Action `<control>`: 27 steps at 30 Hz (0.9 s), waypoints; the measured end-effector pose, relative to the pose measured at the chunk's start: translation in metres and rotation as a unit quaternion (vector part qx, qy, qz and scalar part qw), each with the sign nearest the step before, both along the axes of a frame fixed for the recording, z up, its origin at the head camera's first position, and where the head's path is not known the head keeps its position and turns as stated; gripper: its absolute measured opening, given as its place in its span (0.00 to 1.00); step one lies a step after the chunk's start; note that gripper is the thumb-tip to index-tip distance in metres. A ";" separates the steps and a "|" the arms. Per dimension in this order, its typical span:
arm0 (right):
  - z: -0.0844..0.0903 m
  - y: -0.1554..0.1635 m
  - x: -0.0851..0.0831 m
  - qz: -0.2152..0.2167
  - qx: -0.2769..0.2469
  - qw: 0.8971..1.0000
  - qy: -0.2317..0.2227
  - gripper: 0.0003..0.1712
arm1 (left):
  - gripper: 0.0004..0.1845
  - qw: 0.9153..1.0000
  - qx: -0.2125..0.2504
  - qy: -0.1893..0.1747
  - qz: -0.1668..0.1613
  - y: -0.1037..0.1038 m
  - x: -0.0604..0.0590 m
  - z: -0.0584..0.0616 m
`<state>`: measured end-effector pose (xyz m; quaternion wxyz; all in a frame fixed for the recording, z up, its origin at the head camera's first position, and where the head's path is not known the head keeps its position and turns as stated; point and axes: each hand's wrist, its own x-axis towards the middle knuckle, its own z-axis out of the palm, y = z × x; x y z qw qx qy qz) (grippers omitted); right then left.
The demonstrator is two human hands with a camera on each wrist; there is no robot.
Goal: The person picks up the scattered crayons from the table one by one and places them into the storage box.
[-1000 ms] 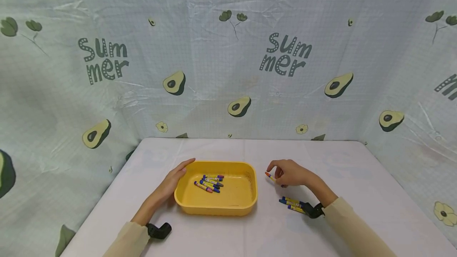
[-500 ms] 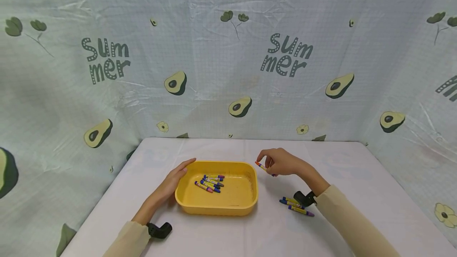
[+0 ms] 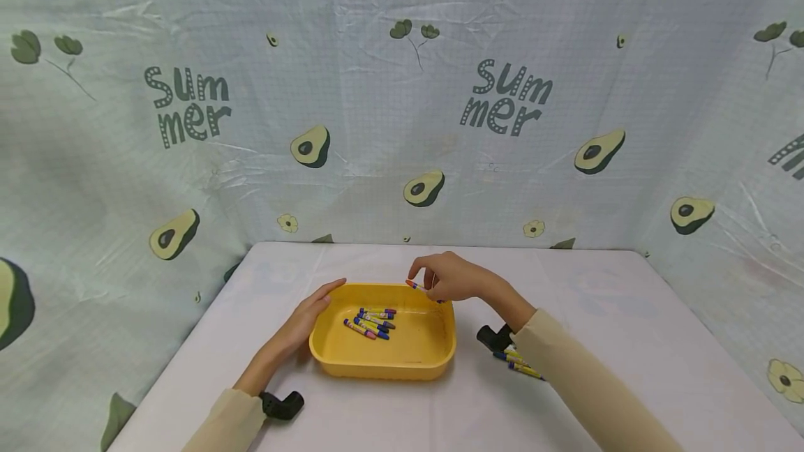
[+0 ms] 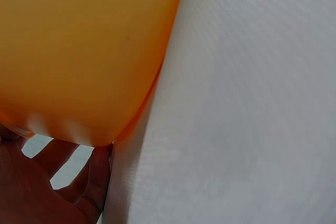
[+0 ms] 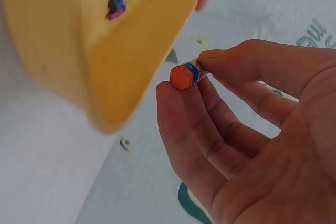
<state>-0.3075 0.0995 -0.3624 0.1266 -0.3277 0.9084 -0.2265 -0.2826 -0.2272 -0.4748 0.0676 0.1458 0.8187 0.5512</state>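
My left hand [image 3: 303, 318] holds the left side of a yellow plastic tray [image 3: 383, 372], its thumb near the rim. In the left wrist view, bent fingers [image 4: 97, 179] touch the tray's outer wall. Over the tray's back right corner, my right hand [image 3: 455, 276] pinches an orange crayon [image 5: 184, 76] between thumb and fingertips. The crayon's flat orange end faces the right wrist camera. Several crayons [image 3: 370, 326] with yellow wrappers lie in a loose group in the left half of the tray.
More crayons [image 3: 524, 370] lie on the white-covered table [image 3: 370, 417] right of the tray, partly hidden by the right forearm and its black wrist camera [image 3: 493, 337]. A printed curtain [image 3: 352, 89] hangs behind the table.
My right hand has moved left with the orange crayon, from the table beside the tray to above its back right corner. The left hand and tray have stayed in place.
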 end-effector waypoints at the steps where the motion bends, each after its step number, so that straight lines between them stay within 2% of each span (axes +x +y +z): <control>1: 0.000 -0.005 0.000 0.003 0.003 1.000 0.001 0.22 | 0.27 1.000 0.000 0.000 0.000 0.000 0.000 0.000; 11: -0.005 -0.048 -0.003 0.038 0.024 0.999 -0.003 0.21 | 0.27 1.000 0.001 -0.002 0.001 0.001 0.000 0.001; 19: -0.015 -0.070 -0.008 0.058 0.034 0.998 -0.011 0.21 | 0.27 1.000 -0.006 0.001 0.000 0.002 -0.001 0.000; 27: -0.027 -0.086 -0.012 0.065 0.058 0.996 0.003 0.19 | 0.27 1.000 -0.004 -0.002 -0.003 0.000 -0.001 0.000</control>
